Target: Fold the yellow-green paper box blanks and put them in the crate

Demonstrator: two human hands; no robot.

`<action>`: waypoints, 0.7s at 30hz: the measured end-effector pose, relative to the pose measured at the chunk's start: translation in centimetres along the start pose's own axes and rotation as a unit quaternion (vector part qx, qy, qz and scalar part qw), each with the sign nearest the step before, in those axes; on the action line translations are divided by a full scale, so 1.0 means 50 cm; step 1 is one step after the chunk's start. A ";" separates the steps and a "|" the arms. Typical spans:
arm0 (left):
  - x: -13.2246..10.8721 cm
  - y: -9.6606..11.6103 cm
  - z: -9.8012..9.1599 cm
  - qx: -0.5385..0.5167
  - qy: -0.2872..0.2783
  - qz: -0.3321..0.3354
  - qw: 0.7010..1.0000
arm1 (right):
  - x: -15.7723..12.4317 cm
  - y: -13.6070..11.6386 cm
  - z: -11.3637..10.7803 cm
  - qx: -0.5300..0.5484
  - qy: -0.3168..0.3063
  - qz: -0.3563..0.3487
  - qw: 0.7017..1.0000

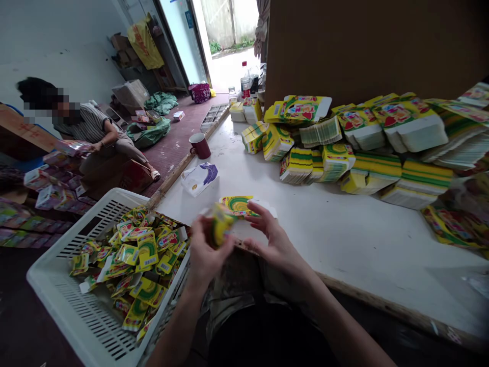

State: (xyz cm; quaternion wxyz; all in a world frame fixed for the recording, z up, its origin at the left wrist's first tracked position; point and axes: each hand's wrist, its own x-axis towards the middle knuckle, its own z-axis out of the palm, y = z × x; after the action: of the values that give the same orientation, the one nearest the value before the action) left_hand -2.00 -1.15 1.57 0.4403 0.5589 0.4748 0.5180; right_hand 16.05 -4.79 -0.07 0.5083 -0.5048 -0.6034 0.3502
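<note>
My left hand (206, 250) is closed around a small yellow carton (221, 224), which is blurred by motion. Just to its right, my right hand (269, 237) is open with its fingers spread and nothing in them. Behind both hands, a flat yellow and green carton (236, 204) lies on the white table (324, 224), close to my right fingertips. To the left, a white plastic basket (110, 199) holds a heap of small yellow cartons (147, 250).
Stacks of flat cartons (367, 127) stand along the back and right of the table. A mug (200, 146) and a purple-and-white packet (199, 178) lie near its left edge. A seated person (95, 127) handles packages at far left.
</note>
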 end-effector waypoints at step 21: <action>-0.023 -0.046 0.084 -0.319 0.019 -0.206 0.925 | 0.032 -0.002 -0.013 -0.170 -0.020 0.071 0.983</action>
State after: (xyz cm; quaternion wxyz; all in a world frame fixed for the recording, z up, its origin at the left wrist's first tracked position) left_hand 2.00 -1.90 -1.18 0.6833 0.2682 0.3975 0.5506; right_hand 16.71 -3.32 0.61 0.3770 -0.6180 -0.6268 0.2880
